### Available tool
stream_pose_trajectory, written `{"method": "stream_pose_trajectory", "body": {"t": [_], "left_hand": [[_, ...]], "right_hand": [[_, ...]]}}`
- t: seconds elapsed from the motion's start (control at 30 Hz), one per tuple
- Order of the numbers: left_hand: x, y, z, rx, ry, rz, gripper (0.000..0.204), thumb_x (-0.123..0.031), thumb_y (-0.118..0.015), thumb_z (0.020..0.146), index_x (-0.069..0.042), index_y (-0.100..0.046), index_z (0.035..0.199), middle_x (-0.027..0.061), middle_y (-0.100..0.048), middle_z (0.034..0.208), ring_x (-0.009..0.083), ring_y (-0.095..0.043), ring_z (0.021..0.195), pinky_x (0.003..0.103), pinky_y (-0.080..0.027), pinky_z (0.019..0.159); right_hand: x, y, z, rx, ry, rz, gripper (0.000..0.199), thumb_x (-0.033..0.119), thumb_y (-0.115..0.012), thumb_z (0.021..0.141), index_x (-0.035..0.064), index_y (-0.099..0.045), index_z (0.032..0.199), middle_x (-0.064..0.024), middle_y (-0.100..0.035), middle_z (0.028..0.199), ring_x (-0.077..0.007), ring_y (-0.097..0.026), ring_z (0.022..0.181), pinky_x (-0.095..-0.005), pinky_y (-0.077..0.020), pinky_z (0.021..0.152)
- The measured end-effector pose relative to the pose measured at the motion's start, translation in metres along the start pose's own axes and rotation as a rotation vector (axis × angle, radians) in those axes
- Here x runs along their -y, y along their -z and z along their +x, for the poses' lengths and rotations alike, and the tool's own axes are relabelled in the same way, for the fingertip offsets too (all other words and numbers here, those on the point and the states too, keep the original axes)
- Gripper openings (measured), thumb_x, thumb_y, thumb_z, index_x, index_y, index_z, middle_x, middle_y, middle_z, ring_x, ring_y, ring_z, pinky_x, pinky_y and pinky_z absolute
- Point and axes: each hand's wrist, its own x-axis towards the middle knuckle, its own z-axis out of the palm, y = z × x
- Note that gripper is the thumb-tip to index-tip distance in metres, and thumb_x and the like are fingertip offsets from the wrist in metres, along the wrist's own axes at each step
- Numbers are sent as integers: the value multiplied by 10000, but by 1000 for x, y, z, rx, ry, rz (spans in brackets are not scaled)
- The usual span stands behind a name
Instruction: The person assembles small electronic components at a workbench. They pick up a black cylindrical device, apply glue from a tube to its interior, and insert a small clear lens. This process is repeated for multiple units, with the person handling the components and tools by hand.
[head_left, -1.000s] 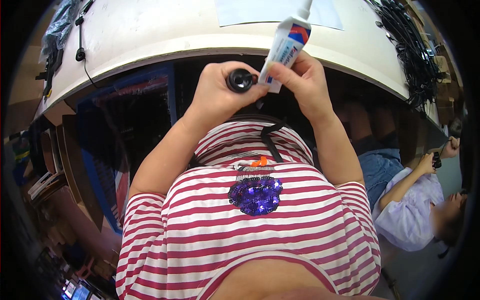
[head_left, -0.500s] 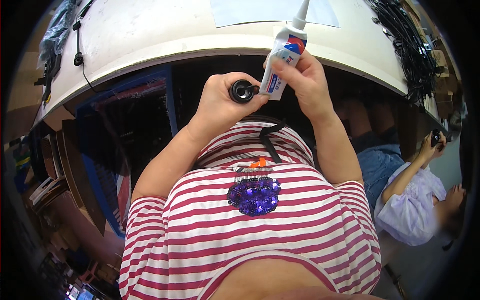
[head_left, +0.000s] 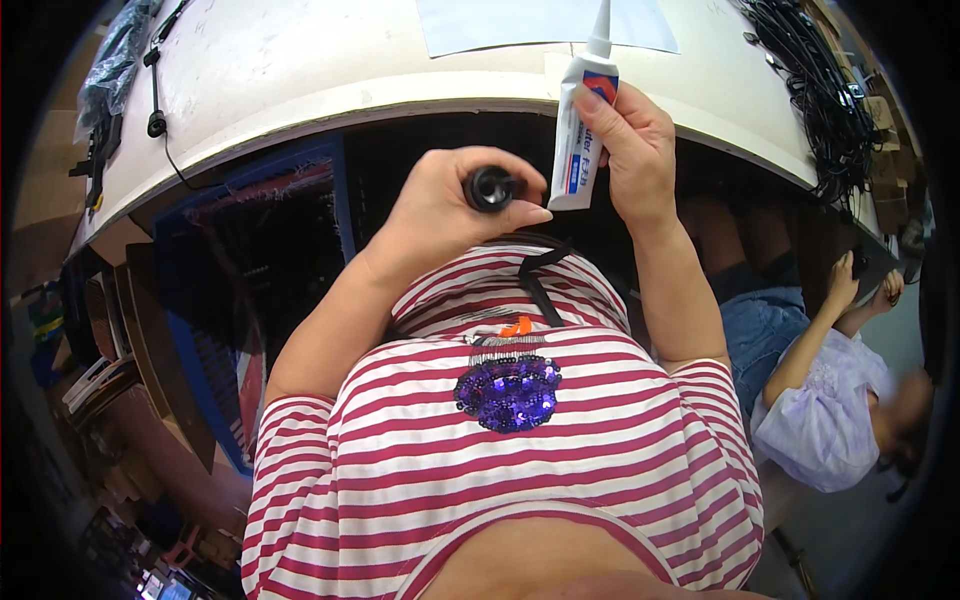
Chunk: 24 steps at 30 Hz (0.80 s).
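Observation:
My left hand (head_left: 440, 198) is closed around a black cylindrical part (head_left: 490, 188), whose round hollow end faces up at me. Most of its body is hidden inside my fingers, so its kind does not show. In my right hand (head_left: 640, 145) is a white glue tube (head_left: 582, 140) with blue and red printing, pinched between thumb and fingers. Its long pale nozzle points up and away over the table, and its flat crimped end hangs down close to my left fingertips. A small gap separates the tube from the black part.
A white table (head_left: 330, 50) curves ahead, with a pale sheet (head_left: 520, 25) on it. Black cables (head_left: 815, 100) are heaped at the right, plastic wrap (head_left: 115, 65) and a thin cable lie left. A blue-framed crate (head_left: 200, 330) stands below left. A co-worker (head_left: 820, 400) sits at the right.
The glue tube has shifted right and turned more upright, away from the black part. My left hand stays nearly in place. The co-worker's hands have moved apart.

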Motion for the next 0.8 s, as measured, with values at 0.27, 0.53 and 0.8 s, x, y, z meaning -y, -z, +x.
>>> {"method": "stream_pose_trajectory", "body": {"t": [0.27, 0.53, 0.8], "left_hand": [[-10, 6, 12, -205, -28, -54, 289, -88, -699, 743, 18, -620, 1000, 37, -636, 864, 66, -573, 779, 195, -460, 707], [-6, 9, 11, -211, -36, -100, 194, -74, -678, 745, 6, -645, 919, 43, -642, 833, 83, -583, 746, 207, -462, 695], [-7, 6, 12, -188, -47, -215, 144, -30, -688, 742, 30, -652, 868, 43, -638, 743, 69, -582, 695, 191, -480, 630]], "right_hand": [[-6, -20, -14, 120, 24, -180, 273, 250, -483, 921, -6, -576, 941, -58, -567, 668, -95, -505, 616, -242, -415, 567], [-3, -19, -13, 26, 197, -417, 148, 156, -531, 887, 15, -569, 860, -95, -545, 617, -157, -514, 510, -249, -412, 486], [-14, -24, -11, -15, 383, -504, 189, 216, -585, 849, 47, -551, 772, -92, -524, 574, -234, -540, 493, -299, -402, 448]]}}
